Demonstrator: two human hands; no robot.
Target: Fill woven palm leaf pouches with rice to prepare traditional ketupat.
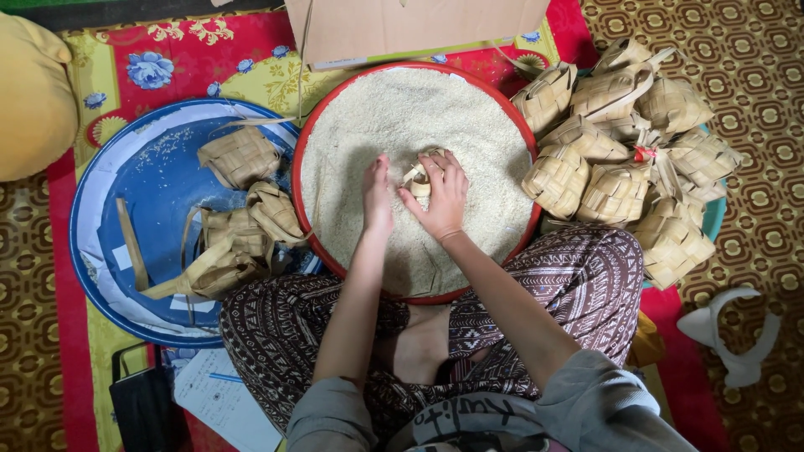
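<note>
Over the rice (419,134), the right hand (441,197) grips a small pouch (417,177); the left hand (378,194) lies flat just beside it.

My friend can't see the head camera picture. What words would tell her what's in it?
A seated person's right hand holds a small woven leaf pouch over a red-rimmed basin of rice, with the left hand resting in the grains beside it. More woven pouches lie in a blue tray on one side and in a heaped pile on the other.
</note>
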